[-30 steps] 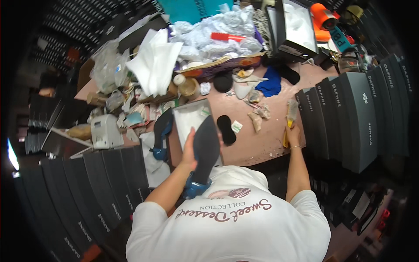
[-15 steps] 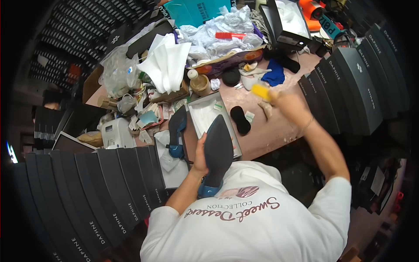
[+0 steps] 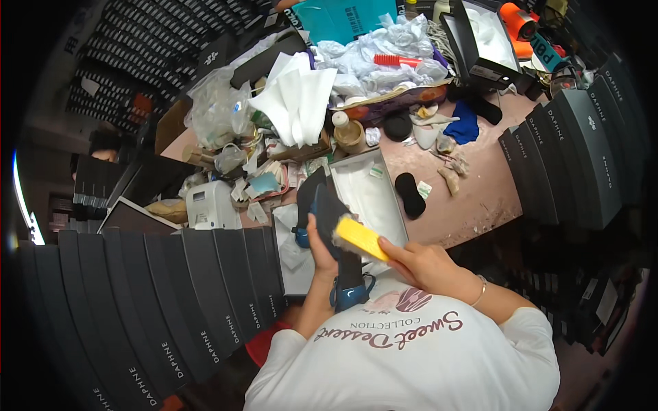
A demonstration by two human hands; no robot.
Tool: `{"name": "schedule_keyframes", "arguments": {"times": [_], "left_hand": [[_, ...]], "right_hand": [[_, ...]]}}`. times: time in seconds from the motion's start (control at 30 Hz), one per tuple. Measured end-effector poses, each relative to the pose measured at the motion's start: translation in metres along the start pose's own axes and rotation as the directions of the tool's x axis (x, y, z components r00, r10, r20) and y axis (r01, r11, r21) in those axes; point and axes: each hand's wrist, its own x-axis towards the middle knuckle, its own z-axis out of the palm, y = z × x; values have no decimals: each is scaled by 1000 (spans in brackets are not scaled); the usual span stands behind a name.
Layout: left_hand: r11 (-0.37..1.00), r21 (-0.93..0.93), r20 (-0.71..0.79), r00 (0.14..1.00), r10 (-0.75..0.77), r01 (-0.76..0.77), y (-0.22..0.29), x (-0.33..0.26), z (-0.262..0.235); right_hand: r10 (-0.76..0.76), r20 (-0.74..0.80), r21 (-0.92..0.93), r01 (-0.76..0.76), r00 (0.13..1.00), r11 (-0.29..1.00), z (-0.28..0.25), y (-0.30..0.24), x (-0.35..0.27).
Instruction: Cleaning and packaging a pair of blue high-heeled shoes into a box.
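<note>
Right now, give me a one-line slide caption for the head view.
Left hand holds a blue shoe with its dark sole exposed; right hand holds a yellow brush close over it.

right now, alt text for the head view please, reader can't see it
A person's left hand holds a blue shoe while the right hand holds a yellow brush at its sole. Beyond is an open box on a cluttered pink table, with rows of dark boxes on either side.

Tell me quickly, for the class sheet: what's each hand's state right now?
Left hand: closed, holding the dark-soled shoe.
Right hand: closed, holding the yellow brush.
</note>
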Motion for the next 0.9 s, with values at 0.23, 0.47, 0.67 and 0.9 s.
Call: {"name": "schedule_keyframes", "arguments": {"times": [0.23,0.47,0.67,0.9], "left_hand": [[996,-82,-1,1000,24,-24,-7,-3,-12],[993,-120,-29,1000,2,-5,-16,-1,-8],[994,-37,-137,986,95,-101,-22,-2,-22],[996,-74,-40,998,40,-43,0,-4,-23]], "right_hand": [[-45,-11,-51,44,999,998,-4,0,45],[-82,-107,-41,78,991,996,14,8,109],[-74,8,-4,74,997,997,-12,-7,71],[-85,101,9,85,991,996,-15,-1,46]]}}
